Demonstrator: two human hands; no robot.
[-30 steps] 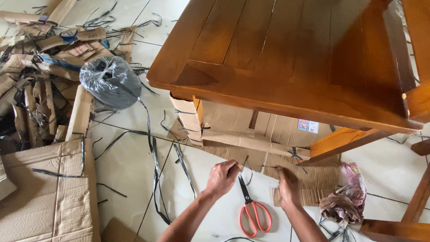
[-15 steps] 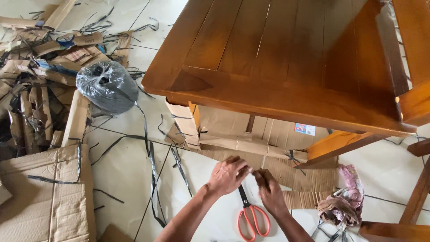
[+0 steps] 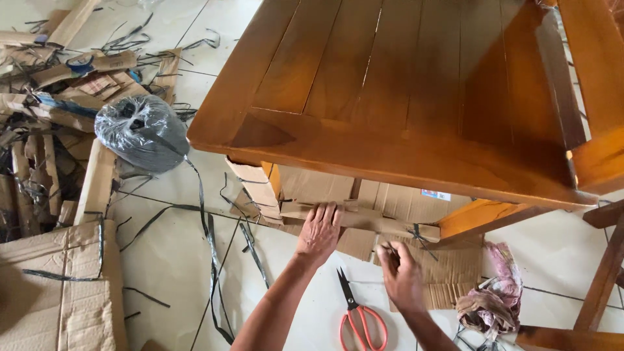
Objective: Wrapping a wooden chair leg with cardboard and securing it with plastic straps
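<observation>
While the left hand (image 3: pixel 318 233) lies flat with open fingers on the cardboard-wrapped bar (image 3: pixel 364 220) under the wooden chair (image 3: pixel 390 84), the right hand (image 3: pixel 402 276) is curled just below it; whether that grip pinches anything, I cannot tell. The bar runs left to right, dipping a bit to the right. Red-handled scissors (image 3: pixel 359 315) lie on the floor (image 3: pixel 175 247) between the arms, tips pointing up-left.

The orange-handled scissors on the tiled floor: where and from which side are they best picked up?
Probably by the two orange loop handles of the orange-handled scissors, coming from the person's near side. They lie flat on the white tiled floor, loops toward the person and dark blades pointing away toward the cardboard. The right hand is closest; the left hand rests on the cardboard-wrapped rail.
</observation>
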